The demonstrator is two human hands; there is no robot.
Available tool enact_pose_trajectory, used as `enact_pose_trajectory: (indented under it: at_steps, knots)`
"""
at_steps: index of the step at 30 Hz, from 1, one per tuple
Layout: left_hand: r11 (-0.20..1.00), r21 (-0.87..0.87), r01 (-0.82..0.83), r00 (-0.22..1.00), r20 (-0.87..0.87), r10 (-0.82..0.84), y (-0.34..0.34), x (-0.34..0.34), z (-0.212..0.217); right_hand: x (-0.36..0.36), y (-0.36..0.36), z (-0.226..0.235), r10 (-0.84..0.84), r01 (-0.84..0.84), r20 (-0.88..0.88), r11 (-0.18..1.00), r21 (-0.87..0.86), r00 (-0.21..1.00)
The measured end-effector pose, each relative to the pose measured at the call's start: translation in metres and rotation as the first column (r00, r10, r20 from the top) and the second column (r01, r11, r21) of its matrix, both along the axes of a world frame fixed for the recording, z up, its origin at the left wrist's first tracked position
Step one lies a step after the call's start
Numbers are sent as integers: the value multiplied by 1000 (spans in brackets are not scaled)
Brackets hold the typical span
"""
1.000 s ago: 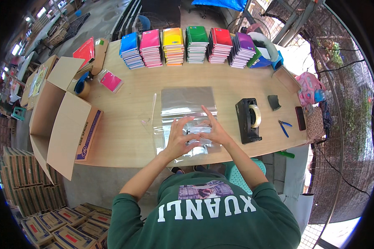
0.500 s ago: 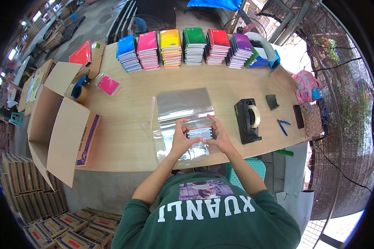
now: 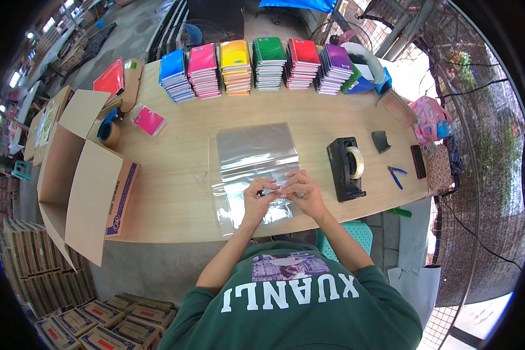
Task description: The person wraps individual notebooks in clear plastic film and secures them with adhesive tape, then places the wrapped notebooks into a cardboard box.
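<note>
My left hand (image 3: 258, 201) and my right hand (image 3: 304, 193) meet near the table's front edge, fingers bent inward and thumbs close together. Between them is a small whitish bundle with dark ends, mostly covered by the fingers; I cannot make out whether it is wrapped. Both hands are closed on it. Under them lies a stack of clear plastic bags (image 3: 254, 146), glossy and reaching to the front edge. Right of the bags stands a black tape dispenser (image 3: 342, 170) with a roll of clear tape (image 3: 356, 163).
Stacks of spiral notebooks (image 3: 269, 52) in several colours line the back. At left are an open carton (image 3: 90, 195), a tape gun (image 3: 109, 129) and a bagged pink notebook (image 3: 149, 121). Blue-handled pliers (image 3: 397, 177) and a phone (image 3: 418, 162) lie at right.
My hands have drawn closer together and the fingers have curled over the bundle, hiding most of it. Before, its pale face and dark toothed sides showed between the spread fingers.
</note>
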State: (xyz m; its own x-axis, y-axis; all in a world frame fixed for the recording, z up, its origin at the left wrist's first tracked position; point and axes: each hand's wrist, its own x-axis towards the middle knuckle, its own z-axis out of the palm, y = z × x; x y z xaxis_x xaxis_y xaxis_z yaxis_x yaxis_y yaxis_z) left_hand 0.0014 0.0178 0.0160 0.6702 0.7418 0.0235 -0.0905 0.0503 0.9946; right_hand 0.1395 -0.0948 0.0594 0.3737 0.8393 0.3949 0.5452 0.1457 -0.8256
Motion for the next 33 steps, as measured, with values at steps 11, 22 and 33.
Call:
enact_pose_trajectory:
  at_steps: [11, 22, 33]
  knots:
    - [994, 9, -111, 993, -33, 111, -7, -2, 5, 45, -82, 30, -323, 331, 248, 944, 8, 913]
    - [996, -65, -57, 998, -14, 57, -8, 6, 5, 141, -197, -37, -710, 491, -240, 653, -577, 662]
    - [990, 116, -78, 997, 3, 78, -18, -1, 9, -11, -144, -26, -631, 252, -770, 764, -594, 94]
